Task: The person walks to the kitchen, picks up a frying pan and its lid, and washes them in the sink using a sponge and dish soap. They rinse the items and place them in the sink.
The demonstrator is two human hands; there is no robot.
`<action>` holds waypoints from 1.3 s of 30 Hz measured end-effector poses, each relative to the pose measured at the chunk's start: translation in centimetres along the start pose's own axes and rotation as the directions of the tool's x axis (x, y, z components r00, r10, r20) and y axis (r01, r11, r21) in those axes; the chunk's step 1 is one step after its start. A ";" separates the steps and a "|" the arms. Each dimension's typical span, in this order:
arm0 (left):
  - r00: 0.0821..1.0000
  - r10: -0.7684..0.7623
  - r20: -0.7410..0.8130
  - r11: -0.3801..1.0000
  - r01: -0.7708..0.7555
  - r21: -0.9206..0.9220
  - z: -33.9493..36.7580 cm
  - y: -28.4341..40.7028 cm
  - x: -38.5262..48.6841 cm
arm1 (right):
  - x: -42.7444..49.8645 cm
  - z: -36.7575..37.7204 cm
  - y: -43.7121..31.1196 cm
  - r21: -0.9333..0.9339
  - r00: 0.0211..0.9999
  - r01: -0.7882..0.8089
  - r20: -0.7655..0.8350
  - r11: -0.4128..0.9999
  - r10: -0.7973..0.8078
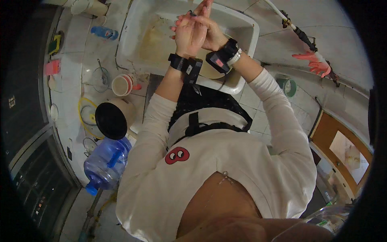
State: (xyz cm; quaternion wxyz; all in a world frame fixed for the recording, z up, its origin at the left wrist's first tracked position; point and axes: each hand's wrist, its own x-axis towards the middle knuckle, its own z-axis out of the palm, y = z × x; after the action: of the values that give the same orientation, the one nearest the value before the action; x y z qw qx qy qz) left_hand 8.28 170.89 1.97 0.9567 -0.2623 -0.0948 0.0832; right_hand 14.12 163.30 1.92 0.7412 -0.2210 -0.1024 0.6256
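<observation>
Over the white ceramic sink, my left hand and my right hand are pressed together and look wet. The right hand wraps around the left; fingertips show at the left hand's outer edge. My left fingers extend upward, partly overlapped by the right hand. No separate object shows between the palms. Each wrist wears a black strap with a small box; the right one also has a pale watch or bracelet. The basin has yellowish-brown staining. Part of a round, pale basin shows below my wrists, inside the sink.
Left of the sink are a blue bottle, a red-and-white mug, a black-topped container and a large blue water jug. Pink rubber gloves hang on the right-hand pipe. A green bucket stands at right.
</observation>
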 end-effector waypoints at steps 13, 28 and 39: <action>0.846 -0.085 0.527 -0.811 -0.365 0.456 -2.4 0.4 0.1 | 0.5 -0.5 -2.4 -0.306 0.916 -0.213 -0.392 0.928 0.081; 0.978 0.163 -0.127 -0.346 0.177 0.921 -2.4 0.4 -0.2 | 2.4 -3.0 -4.2 -0.060 0.973 -0.002 -0.229 0.998 -0.012; 1.000 -0.013 0.013 -0.680 -0.019 0.733 -2.5 4.3 5.5 | 0.0 0.9 -1.3 -0.628 0.944 0.117 -0.170 0.770 -0.282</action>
State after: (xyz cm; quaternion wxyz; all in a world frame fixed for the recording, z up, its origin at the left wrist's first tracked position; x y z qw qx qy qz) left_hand 13.73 174.45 -1.57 0.6219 0.7723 0.0309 0.1258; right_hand 14.92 163.32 3.27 0.6996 -0.5139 -0.2254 0.4424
